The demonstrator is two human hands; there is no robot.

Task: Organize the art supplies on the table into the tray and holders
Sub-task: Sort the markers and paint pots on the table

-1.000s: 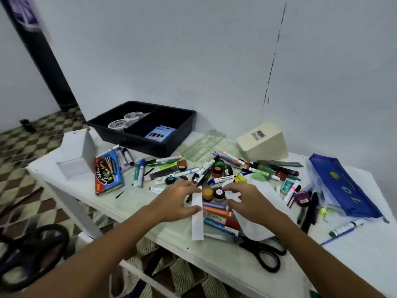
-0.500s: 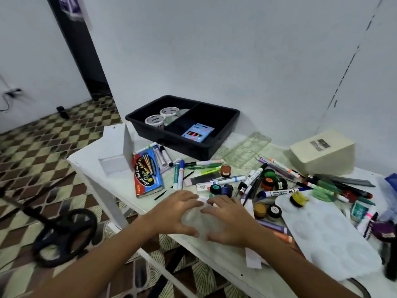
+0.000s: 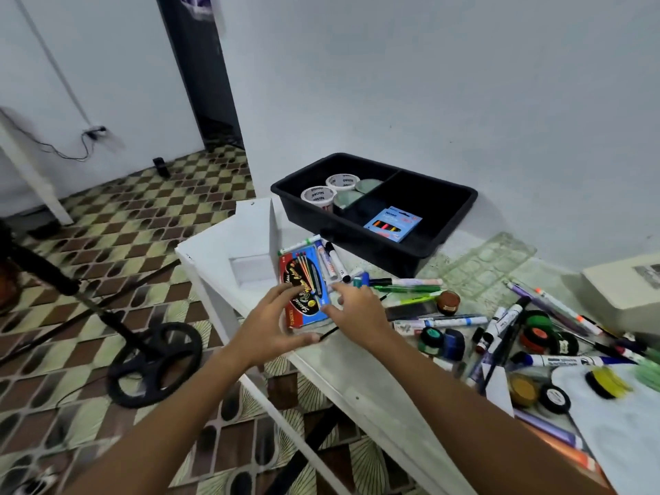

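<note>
A red and blue pencil box (image 3: 305, 285) lies near the table's left corner. My left hand (image 3: 273, 326) has its spread fingers at the box's left edge and its thumb under the near end. My right hand (image 3: 353, 310) touches the right edge with thumb and fingertips. Behind the box stands a black two-part tray (image 3: 441, 241) holding two tape rolls (image 3: 318, 198) and a blue card pack (image 3: 393, 223). A white open holder (image 3: 255, 244) stands left of the box. Markers (image 3: 330, 260) and paint pots (image 3: 448, 301) lie scattered to the right.
A clear green palette (image 3: 482, 262) lies beside the tray and a beige box (image 3: 623, 285) stands at the far right. A white palette (image 3: 625, 426) covers the near right. The table edge (image 3: 321, 373) runs diagonally under my arms. A black wheeled stand (image 3: 157, 359) is on the floor to the left.
Both hands left the paper and pots in the middle of the table and moved left to the pencil box. My view swung left with them.
</note>
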